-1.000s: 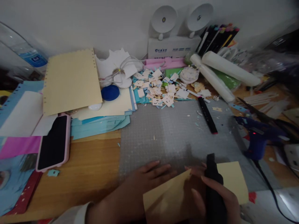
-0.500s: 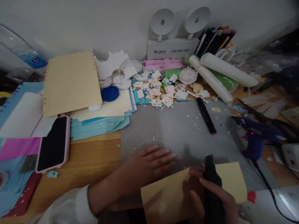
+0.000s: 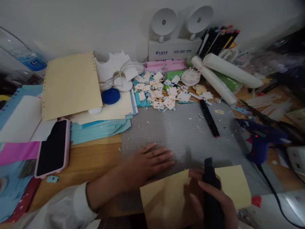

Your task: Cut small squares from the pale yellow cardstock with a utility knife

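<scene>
Cream-yellow paper is occupying the lower centre to lower right of the frame, its bottom part running out of view. Compared with the earlier frames, the left hand is resting higher on the grey cutting mat, farther from the paper, and small scraps are now lying higher up the mat; the right hand is keeping its grip. The paper is showing a plain face, shaded left of the hand and paler at right; whether both portions are forming one sheet cannot be told. Its left portion's upper edge is slanting upward to the right. A black cutter-like tool is crossing over the paper, its long axis running nearly upright, its narrow tip pointing to the top of the frame. The right hand is closing around this tool; the left is spreading, palm down, holding nothing.
</scene>
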`<state>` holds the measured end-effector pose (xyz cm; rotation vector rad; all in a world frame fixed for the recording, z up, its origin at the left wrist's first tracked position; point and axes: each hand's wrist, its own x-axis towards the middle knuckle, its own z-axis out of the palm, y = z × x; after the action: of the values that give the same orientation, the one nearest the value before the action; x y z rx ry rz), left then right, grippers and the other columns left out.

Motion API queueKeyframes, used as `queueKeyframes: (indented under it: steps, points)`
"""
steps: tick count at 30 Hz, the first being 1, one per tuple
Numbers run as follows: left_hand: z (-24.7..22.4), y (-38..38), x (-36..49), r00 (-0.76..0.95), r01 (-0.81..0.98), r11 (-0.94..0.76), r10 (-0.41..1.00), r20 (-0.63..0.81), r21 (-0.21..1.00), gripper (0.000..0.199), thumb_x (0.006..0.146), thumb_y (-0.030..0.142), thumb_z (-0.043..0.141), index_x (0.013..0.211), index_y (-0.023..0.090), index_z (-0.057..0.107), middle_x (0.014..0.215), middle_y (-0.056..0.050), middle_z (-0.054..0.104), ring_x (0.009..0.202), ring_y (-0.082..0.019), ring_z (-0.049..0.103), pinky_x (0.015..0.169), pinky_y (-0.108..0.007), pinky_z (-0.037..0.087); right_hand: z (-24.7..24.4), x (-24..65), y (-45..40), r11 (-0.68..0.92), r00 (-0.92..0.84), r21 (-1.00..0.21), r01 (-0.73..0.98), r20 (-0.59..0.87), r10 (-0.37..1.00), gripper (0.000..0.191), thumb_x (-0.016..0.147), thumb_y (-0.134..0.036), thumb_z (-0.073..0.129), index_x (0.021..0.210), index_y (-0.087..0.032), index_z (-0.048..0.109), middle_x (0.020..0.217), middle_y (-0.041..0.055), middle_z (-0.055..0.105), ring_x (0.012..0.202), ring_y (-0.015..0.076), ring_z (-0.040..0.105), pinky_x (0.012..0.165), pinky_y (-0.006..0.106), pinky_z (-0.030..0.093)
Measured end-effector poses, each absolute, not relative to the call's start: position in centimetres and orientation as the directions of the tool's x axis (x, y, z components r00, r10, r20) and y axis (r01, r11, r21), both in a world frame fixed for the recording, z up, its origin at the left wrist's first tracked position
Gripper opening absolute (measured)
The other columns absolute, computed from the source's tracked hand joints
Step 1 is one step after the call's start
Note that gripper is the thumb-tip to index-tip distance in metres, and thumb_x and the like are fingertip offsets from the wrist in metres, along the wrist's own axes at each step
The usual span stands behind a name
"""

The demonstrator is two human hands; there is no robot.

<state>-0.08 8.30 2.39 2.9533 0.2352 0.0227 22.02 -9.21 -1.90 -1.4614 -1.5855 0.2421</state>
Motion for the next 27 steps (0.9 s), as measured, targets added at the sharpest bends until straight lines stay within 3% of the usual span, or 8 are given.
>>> queueKeyframes:
  steps: [3, 5, 7, 11, 14, 19, 24, 27]
  points:
    - [1.3, 8.9, -0.5, 0.938, 0.343, -0.929, 0.347, 0.005, 0.137, 0.056, 0.103, 0.043, 0.045, 0.155, 0.023, 0.035, 0.161, -0.006, 0.036, 0.151, -0.025, 0.027, 0.125, -0.053, 0.018, -1.7, 22.1, -9.1, 0.273, 0.14, -0.685, 0.676, 0.483, 0.864, 0.035, 0.086, -0.007, 0.062, 0.116, -0.024, 0.057, 0.111, 0.0086, 0.074, 0.105, 0.0276, 0.069, 0.09, 0.052, 0.056]
    - [1.7, 10.6, -1.3, 0.803, 0.592, -0.806, 0.592, 0.06, 0.027, 0.05, 0.104, 0.031, 0.039, 0.151, 0.013, 0.041, 0.159, -0.016, 0.037, 0.151, -0.031, 0.027, 0.122, -0.061, 0.018, -1.5, 21.9, -8.8, 0.271, 0.148, -0.692, 0.669, 0.482, 0.863, 0.036, 0.086, -0.007, 0.063, 0.117, -0.025, 0.057, 0.112, 0.009, 0.074, 0.105, 0.0274, 0.069, 0.088, 0.051, 0.057]
    - [2.7, 11.9, -2.2, 0.703, 0.71, -0.701, 0.699, 0.128, -0.07, 0.048, 0.103, 0.018, 0.032, 0.149, 0.007, 0.043, 0.159, -0.019, 0.034, 0.152, -0.032, 0.023, 0.123, -0.062, 0.014, -1.5, 21.8, -8.5, 0.27, 0.153, -0.678, 0.684, 0.495, 0.855, 0.035, 0.086, -0.009, 0.064, 0.117, -0.025, 0.057, 0.11, 0.0085, 0.074, 0.104, 0.0274, 0.069, 0.087, 0.05, 0.058]
    - [4.6, 10.3, -3.6, 0.756, 0.65, -0.756, 0.631, 0.172, -0.081, 0.049, 0.103, 0.017, 0.033, 0.151, 0.01, 0.04, 0.161, -0.015, 0.033, 0.153, -0.028, 0.02, 0.125, -0.055, 0.01, -2.4, 21.9, -8.3, 0.292, 0.124, -0.614, 0.733, 0.544, 0.83, 0.035, 0.084, -0.013, 0.067, 0.114, -0.026, 0.058, 0.107, 0.0065, 0.075, 0.101, 0.0269, 0.07, 0.086, 0.048, 0.057]
    - [4.7, 7.2, -4.2, 0.824, 0.562, -0.827, 0.555, 0.11, -0.034, 0.052, 0.101, 0.016, 0.035, 0.153, 0.013, 0.037, 0.16, -0.009, 0.038, 0.152, -0.025, 0.025, 0.126, -0.049, 0.009, -2.7, 21.9, -8.4, 0.26, 0.114, -0.593, 0.762, 0.519, 0.847, 0.038, 0.084, -0.013, 0.068, 0.118, -0.024, 0.058, 0.112, 0.0078, 0.074, 0.104, 0.0282, 0.07, 0.089, 0.049, 0.055]
    - [3.9, 2.9, -4.9, 0.744, 0.659, -0.752, 0.65, 0.159, -0.011, 0.055, 0.096, 0.012, 0.036, 0.15, 0.005, 0.038, 0.154, -0.017, 0.045, 0.151, -0.028, 0.028, 0.122, -0.049, 0.021, -1.7, 21.2, -7.9, 0.194, 0.002, -0.472, 0.86, 0.384, 0.923, 0.036, 0.094, -0.015, 0.054, 0.129, -0.02, 0.056, 0.132, 0.0107, 0.068, 0.122, 0.032, 0.063, 0.095, 0.052, 0.05]
    - [2.3, -1.7, -3.7, 0.851, 0.506, -0.861, 0.508, 0.136, 0.05, 0.047, 0.1, 0.031, 0.041, 0.14, 0.01, 0.053, 0.148, -0.009, 0.054, 0.141, -0.022, 0.043, 0.125, -0.039, 0.009, -1.8, 21.1, -7.7, 0.179, -0.02, -0.433, 0.883, 0.348, 0.937, 0.037, 0.098, -0.016, 0.047, 0.134, -0.017, 0.053, 0.144, 0.0116, 0.06, 0.134, 0.0316, 0.054, 0.104, 0.052, 0.04]
    - [1.2, -3.1, -2.9, 0.833, 0.533, -0.844, 0.536, 0.138, 0.061, 0.053, 0.102, 0.046, 0.042, 0.14, 0.012, 0.055, 0.147, -0.009, 0.055, 0.141, -0.021, 0.041, 0.126, -0.04, 0.003, -2.0, 21.1, -7.8, 0.171, -0.015, -0.443, 0.88, 0.334, 0.943, 0.037, 0.099, -0.019, 0.046, 0.135, -0.017, 0.053, 0.147, 0.0122, 0.057, 0.136, 0.0308, 0.052, 0.106, 0.053, 0.037]
